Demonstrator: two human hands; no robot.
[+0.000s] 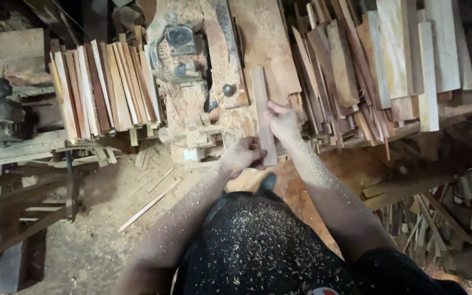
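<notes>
A narrow wooden slat (261, 106) lies lengthwise on a sawdust-covered saw bench (230, 117), pointing away from me. My left hand (242, 156) grips the slat's near end. My right hand (281, 120) presses on the slat's right edge about halfway along. Both forearms and my dark shirt are speckled with sawdust. A round knob (228, 90) and a motor housing (177, 52) sit on the bench just left of the slat.
A stack of cut slats (102, 90) stands on edge at the left. A big heap of rough boards (378, 65) lies at the right. Thin offcut strips (151, 203) lie on the sawdust floor. Wooden frames (23, 213) stand lower left.
</notes>
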